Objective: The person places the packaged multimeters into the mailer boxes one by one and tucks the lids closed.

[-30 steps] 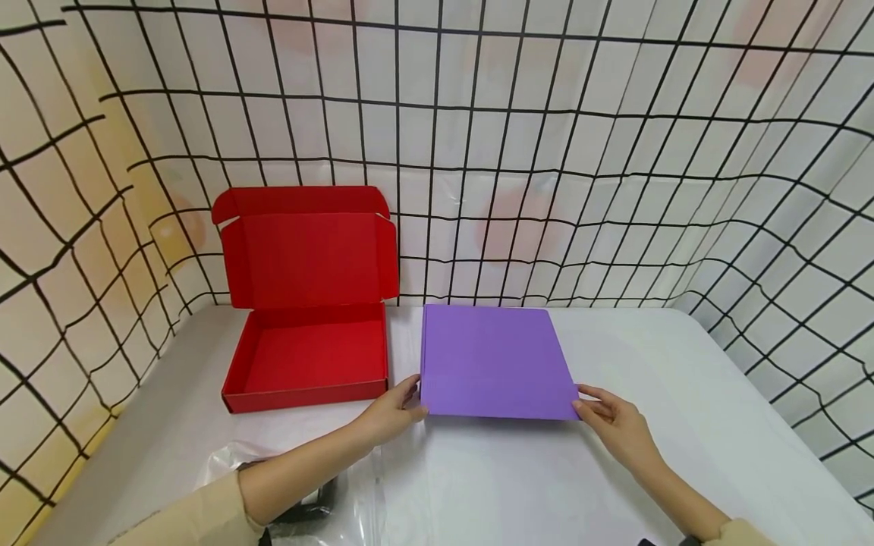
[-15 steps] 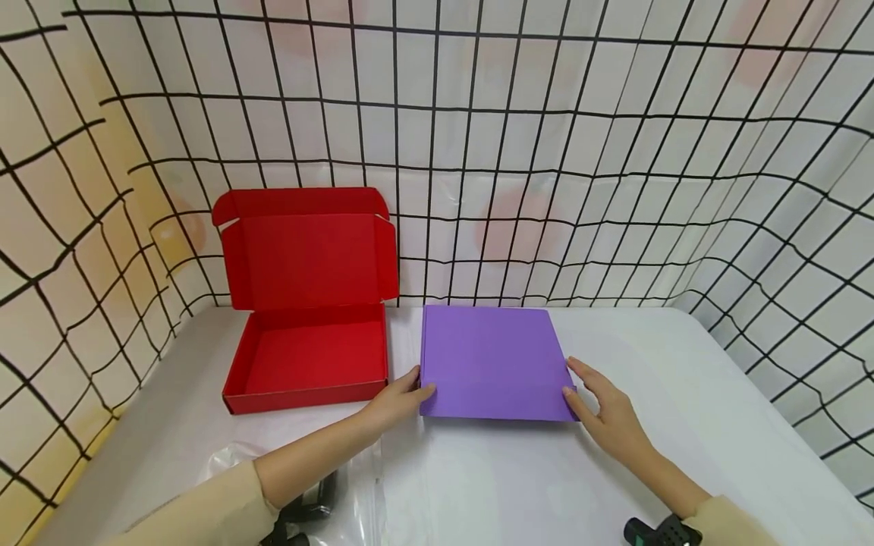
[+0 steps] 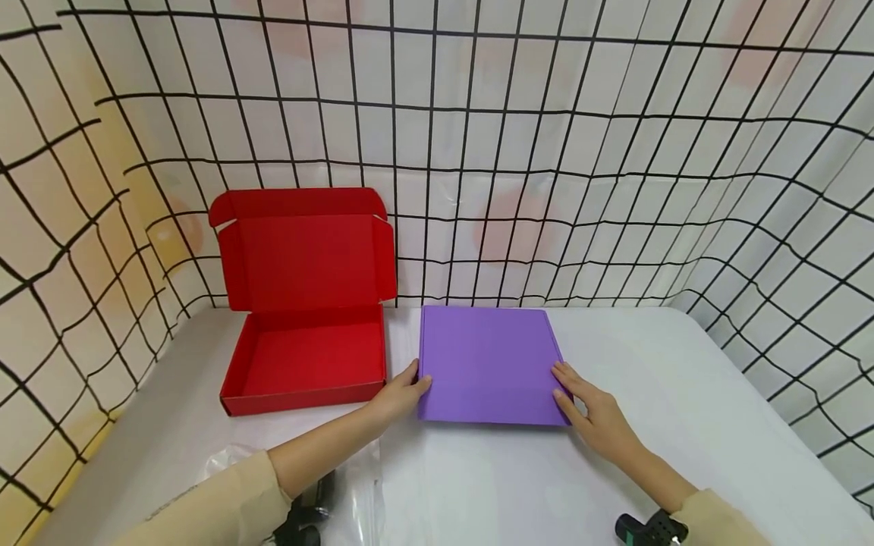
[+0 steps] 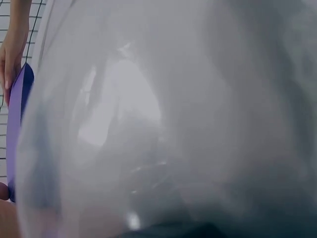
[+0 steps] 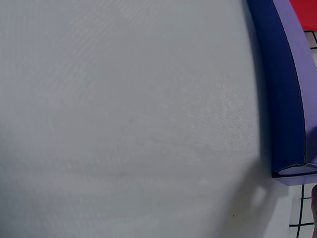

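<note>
A closed flat purple cardboard box lies on the white table in front of the mesh wall. My left hand holds its left side, thumb on the lid and fingers along the edge. At the opposite edge, my right hand grips the box near its front right corner, with the thumb on top. The right wrist view shows the box's dark blue front face with a fold at the corner. In the left wrist view, blurred clear plastic fills most of the picture, leaving the box visible at the left.
An open red cardboard box stands left of the purple one, its lid raised against the black grid-patterned wall. A clear plastic bag with dark contents lies at the front, partly hidden by the left sleeve.
My right hand has moved inward and back from the box's corner to lie along its right edge. The left thumb sits further up on the lid. The box has shifted slightly toward me.
</note>
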`<state>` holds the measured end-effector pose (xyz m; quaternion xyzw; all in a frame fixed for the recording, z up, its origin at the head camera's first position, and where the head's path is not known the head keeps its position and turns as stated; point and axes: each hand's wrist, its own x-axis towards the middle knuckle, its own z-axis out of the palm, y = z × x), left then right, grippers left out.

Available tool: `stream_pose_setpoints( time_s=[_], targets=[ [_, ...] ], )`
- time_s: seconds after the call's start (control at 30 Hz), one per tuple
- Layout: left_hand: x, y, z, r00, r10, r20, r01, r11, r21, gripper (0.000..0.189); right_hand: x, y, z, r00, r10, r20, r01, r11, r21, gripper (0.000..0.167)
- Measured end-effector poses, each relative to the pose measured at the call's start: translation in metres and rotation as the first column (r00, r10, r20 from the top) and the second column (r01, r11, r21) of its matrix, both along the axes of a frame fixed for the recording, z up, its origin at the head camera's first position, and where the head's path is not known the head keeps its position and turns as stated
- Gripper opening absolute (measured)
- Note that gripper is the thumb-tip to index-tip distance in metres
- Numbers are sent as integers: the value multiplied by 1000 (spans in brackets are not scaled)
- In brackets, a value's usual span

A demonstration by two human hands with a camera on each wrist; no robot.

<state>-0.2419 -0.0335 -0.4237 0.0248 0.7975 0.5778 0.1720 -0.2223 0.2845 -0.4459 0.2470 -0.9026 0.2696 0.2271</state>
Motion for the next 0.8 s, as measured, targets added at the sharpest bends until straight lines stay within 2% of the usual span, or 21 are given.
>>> stream_pose_setpoints(
  time_s=[0.27, 0.37, 0.57, 0.8],
  targets=[
    [-11, 2, 3, 998, -3, 62, 3, 1000, -1, 63, -3, 8, 3, 997, 52, 63, -54, 998, 27, 37],
    [-17, 1, 3, 996, -8, 87, 6, 1000, 28, 64, -4, 11, 4, 993, 70, 91, -72, 997, 20, 36],
    [-22, -1, 1, 997, -22, 78, 13, 993, 117, 68, -5, 13, 10, 986, 126, 109, -130, 991, 29, 35],
    [-21, -2, 0, 997, -29, 77, 21, 994, 109, 68, -8, 19, 15, 979, 153, 135, -164, 983, 79, 39]
  ],
)
